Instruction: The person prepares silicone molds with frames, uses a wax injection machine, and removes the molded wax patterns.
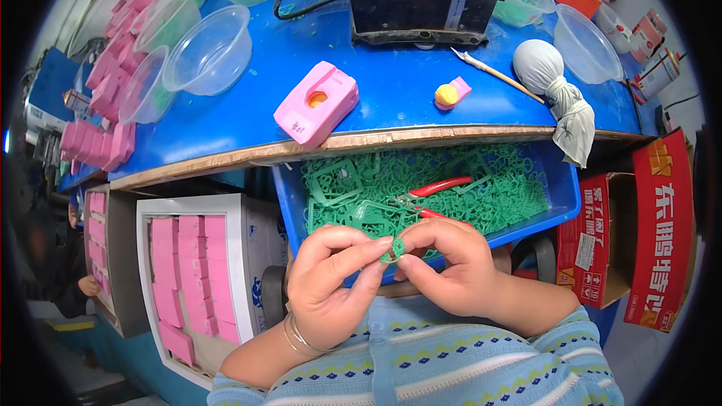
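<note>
Between my two hands is a small green openwork piece point(398, 247), with a thin curved strand at its lower side. My left hand point(331, 267) pinches it from the left between thumb and forefinger. From the right, my right hand point(451, 259) grips its other edge the same way. Just beyond my fingers, red-handled pliers point(440, 186) lie on a heap of green pieces point(481, 199) in a blue tray point(562, 214). My fingertips cover part of the piece, so its exact shape is hard to make out.
On the blue table point(263, 120) sit a pink block with a hole point(320, 105), a small pink-and-yellow piece point(451, 94), a brush point(496, 75), a cloth-wrapped ball point(538, 64) and clear bowls point(210, 53). A box of pink blocks point(237, 271) stands left, red cartons point(594, 240) right. Another person's hand point(89, 286) shows far left.
</note>
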A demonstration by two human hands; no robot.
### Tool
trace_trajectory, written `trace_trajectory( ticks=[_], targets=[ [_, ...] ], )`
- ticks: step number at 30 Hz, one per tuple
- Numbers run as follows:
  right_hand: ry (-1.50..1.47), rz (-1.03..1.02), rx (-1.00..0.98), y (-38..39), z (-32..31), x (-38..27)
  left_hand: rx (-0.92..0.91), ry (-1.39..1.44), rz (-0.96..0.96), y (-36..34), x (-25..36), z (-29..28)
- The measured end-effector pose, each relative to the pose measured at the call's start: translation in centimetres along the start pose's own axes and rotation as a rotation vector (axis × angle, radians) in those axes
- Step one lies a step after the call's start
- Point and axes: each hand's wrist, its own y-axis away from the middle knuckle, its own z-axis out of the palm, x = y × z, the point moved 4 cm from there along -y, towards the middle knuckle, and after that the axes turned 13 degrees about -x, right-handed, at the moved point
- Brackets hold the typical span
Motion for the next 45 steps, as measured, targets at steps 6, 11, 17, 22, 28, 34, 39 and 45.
trace_trajectory(
  ticks=[6,11,17,22,28,34,39,45],
  targets=[
    [-0.050,0.022,0.006,0.0,0.3,0.2,0.052,0.027,-0.068,0.2,-0.1,0.0],
    [-0.063,0.029,0.000,0.0,0.5,0.2,0.045,0.026,-0.055,0.4,-0.3,0.0],
    [-0.141,0.040,-0.017,0.0,0.6,0.3,0.059,0.069,-0.115,0.4,-0.5,0.1],
    [-0.121,0.023,-0.024,-0.1,0.6,0.4,0.060,0.121,-0.135,0.4,-0.7,0.2],
    [-0.466,0.267,-0.126,0.5,1.4,1.2,0.089,0.278,-0.226,0.6,-1.5,0.3],
    [-0.706,0.386,-0.279,0.7,2.4,1.9,0.099,0.395,-0.308,0.5,-1.4,0.5],
    [-0.771,0.468,-0.257,0.3,2.3,1.7,0.045,0.283,-0.206,0.3,-1.5,0.3],
    [-0.572,0.428,-0.166,0.6,1.9,1.9,-0.022,0.740,-0.293,0.7,-2.5,1.4]
  ],
)
